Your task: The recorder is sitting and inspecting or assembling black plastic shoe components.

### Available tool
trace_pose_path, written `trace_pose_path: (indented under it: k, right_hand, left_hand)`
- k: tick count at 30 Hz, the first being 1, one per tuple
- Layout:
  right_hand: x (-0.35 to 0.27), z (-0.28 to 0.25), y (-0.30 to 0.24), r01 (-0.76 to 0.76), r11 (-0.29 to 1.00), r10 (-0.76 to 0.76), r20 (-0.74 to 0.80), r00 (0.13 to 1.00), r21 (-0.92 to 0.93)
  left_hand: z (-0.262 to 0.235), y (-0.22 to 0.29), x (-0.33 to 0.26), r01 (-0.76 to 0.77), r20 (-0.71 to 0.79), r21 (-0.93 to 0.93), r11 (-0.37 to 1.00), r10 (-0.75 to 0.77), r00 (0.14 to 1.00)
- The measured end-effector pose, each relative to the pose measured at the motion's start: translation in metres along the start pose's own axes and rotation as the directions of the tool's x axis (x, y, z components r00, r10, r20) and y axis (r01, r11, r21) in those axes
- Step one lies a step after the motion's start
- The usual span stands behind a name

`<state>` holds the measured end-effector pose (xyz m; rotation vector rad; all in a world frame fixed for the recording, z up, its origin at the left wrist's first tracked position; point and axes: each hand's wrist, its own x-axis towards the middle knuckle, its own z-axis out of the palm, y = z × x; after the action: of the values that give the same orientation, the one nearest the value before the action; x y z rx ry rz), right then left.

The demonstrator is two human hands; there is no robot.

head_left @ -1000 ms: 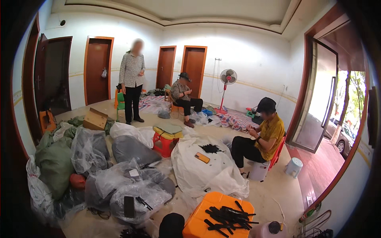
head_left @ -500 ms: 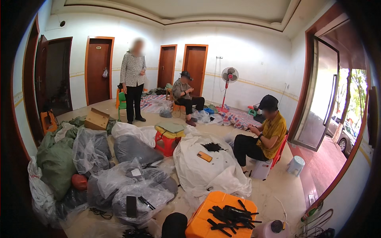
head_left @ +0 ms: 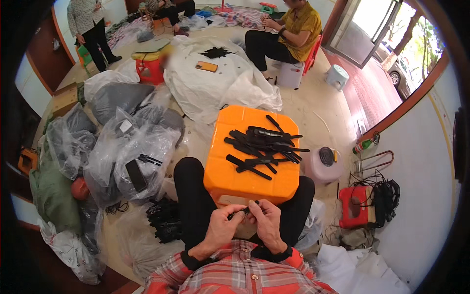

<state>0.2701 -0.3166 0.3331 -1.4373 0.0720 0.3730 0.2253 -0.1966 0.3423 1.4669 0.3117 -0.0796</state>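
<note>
i am holding a small black strip piece (head_left: 243, 211) between both sets of fingers, just above my lap and right against the near edge of the orange plastic stool (head_left: 235, 171). my left hand (head_left: 223, 229) is curling around its left end, fingers pinched narrow on it, and my right hand (head_left: 267, 223) is closing on its right end in the same tight pinch, so the two hands are nearly touching each other over the piece. it is too small for me to be telling its exact shape.

the stool is standing between my knees, which are in black trousers, and its flat top is carrying a loose pile of black strips (head_left: 264, 144), lying crossed over one another toward the far right side. my plaid red sleeves are showing at the bottom of the view.

to my left on the floor, clear plastic bags (head_left: 132, 157) stuffed with grey and dark material are heaping together, with a green sack (head_left: 51, 191) beyond them near the wall. to my right, a small white container with a dark lid (head_left: 324, 164) is sitting just beside the stool, and a low red stool (head_left: 355, 208) with black cords (head_left: 387, 193) beside it is sitting near the wall.

farther out, a big white sheet (head_left: 215, 88) is spreading over the floor with an orange phone (head_left: 206, 66) lying on it. a person in a yellow shirt (head_left: 298, 22) is sitting on a white stool beyond it, and another person (head_left: 88, 24) is standing at the far left.
</note>
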Motion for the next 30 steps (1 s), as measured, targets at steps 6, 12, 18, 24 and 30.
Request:
trace_pose_path:
  k: [6,12,18,24,30]
  right_hand:
    - [-0.007,-0.016,0.012,-0.091,0.990,0.085,0.055,0.995,0.111]
    - [-0.016,-0.014,0.013,0.230,0.910,-0.203,0.113,0.973,-0.345]
    - [-0.016,-0.011,0.000,0.761,0.239,-0.635,0.496,0.592,-0.604]
    - [-0.017,-0.021,-0.006,0.832,0.094,-0.539,0.675,0.505,-0.547]
    - [0.003,-0.033,-0.005,0.390,0.815,-0.227,0.384,0.895,-0.427]
  left_hand:
    - [0.005,-0.009,-0.004,0.160,0.014,-0.070,0.985,-0.160,0.987]
    - [0.004,-0.021,-0.012,0.123,-0.008,-0.044,0.991,-0.123,0.992]
    - [0.004,-0.022,-0.014,-0.079,-0.087,0.142,0.987,0.092,0.992]
    - [0.002,-0.021,-0.018,-0.079,-0.032,0.110,0.991,0.083,0.996]
    - [-0.007,-0.009,-0.014,0.168,0.172,-0.138,0.976,-0.144,0.975]
